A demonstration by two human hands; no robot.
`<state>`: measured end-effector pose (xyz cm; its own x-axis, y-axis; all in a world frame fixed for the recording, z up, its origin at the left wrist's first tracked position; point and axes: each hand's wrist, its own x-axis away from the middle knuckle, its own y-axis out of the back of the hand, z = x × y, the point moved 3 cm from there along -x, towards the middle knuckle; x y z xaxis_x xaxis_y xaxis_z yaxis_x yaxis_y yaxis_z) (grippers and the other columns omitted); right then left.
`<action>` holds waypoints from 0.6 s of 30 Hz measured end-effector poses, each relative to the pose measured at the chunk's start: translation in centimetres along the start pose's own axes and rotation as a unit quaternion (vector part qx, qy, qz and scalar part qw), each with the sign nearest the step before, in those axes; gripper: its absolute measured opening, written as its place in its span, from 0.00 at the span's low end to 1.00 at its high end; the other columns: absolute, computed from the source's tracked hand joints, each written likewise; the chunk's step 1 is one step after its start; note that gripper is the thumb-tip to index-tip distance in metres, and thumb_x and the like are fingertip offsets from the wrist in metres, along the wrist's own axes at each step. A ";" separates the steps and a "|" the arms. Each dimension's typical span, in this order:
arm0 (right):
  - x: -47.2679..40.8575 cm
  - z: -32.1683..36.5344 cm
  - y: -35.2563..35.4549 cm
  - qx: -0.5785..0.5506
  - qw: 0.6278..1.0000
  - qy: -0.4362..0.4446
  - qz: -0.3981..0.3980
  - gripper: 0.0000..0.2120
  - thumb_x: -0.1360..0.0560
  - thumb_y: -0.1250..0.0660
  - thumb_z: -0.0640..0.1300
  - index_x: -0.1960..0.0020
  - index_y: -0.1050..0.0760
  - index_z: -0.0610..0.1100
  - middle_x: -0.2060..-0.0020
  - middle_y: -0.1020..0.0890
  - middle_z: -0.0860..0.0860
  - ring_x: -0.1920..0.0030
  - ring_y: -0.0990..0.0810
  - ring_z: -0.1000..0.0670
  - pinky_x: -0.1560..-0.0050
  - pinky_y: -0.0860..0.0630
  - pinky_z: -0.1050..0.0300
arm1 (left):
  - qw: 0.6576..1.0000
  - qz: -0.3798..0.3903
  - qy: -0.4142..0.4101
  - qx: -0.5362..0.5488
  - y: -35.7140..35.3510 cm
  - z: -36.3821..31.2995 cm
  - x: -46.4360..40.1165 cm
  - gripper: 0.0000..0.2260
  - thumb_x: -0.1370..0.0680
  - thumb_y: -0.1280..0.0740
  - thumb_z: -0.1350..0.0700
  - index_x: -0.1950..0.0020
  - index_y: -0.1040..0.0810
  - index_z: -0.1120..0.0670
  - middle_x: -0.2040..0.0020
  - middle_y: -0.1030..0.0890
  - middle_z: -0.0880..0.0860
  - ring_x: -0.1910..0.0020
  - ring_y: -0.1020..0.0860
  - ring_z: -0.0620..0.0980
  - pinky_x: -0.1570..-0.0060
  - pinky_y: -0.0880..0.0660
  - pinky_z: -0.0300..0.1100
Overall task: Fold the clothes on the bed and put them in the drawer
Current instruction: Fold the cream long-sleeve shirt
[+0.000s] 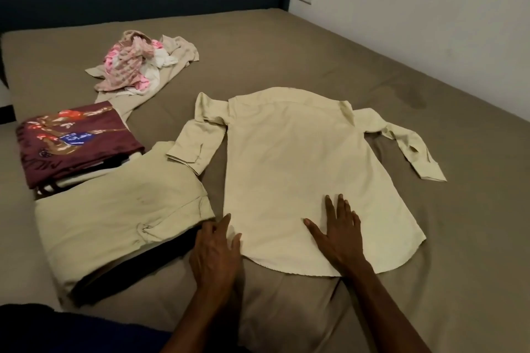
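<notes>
Cream shirt (289,169) lies flat, back up, mid-bed (372,66); long axis runs away from the person, hem nearest. Right hand (338,233) rests flat on hem, fingers spread. Left hand (216,249), fingers relaxed, touches the shirt's left edge, nearer the left sleeve (198,140).

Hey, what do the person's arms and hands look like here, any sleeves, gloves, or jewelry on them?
Both forearms are bare as far as the frame shows, with no sleeves in view. The left hand and right hand wear no gloves, and no rings, watch or bracelet are visible on the fingers or wrists.
</notes>
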<state>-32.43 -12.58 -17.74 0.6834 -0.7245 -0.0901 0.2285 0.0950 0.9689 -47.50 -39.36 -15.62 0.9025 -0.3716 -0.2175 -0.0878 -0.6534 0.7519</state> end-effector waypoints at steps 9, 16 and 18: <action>-5.9 11.5 -2.6 -0.068 0.993 0.094 0.004 0.42 0.21 0.48 0.74 0.18 0.43 0.48 0.17 0.46 0.43 0.18 0.46 0.42 0.20 0.45 0.44 | 0.991 -0.116 -0.004 -0.063 3.7 -0.3 -16.5 0.18 0.26 0.25 0.57 0.38 0.21 0.58 0.44 0.19 0.59 0.43 0.22 0.62 0.49 0.24 0.54; -11.7 19.8 -5.7 -0.091 0.986 0.135 0.030 0.36 0.20 0.47 0.69 0.22 0.33 0.45 0.21 0.35 0.41 0.21 0.37 0.40 0.24 0.39 0.42 | 0.937 0.105 0.150 -0.299 4.1 4.7 -28.7 0.39 0.30 0.30 0.29 0.31 0.24 0.58 0.29 0.27 0.65 0.24 0.39 0.68 0.29 0.40 0.62; -12.4 20.6 -6.2 -0.091 0.988 0.122 0.017 0.34 0.20 0.46 0.67 0.25 0.30 0.44 0.23 0.32 0.41 0.24 0.33 0.39 0.27 0.36 0.42 | 0.928 0.154 0.159 -0.298 3.2 6.3 -30.4 0.36 0.30 0.29 0.30 0.32 0.22 0.54 0.25 0.32 0.66 0.21 0.47 0.69 0.26 0.47 0.65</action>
<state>-56.57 -18.26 -17.93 0.8344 -0.5348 -0.1331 0.3087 0.2536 0.9167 -77.90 -34.32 -10.47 0.9604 -0.2045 0.1894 -0.1999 -0.0316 0.9793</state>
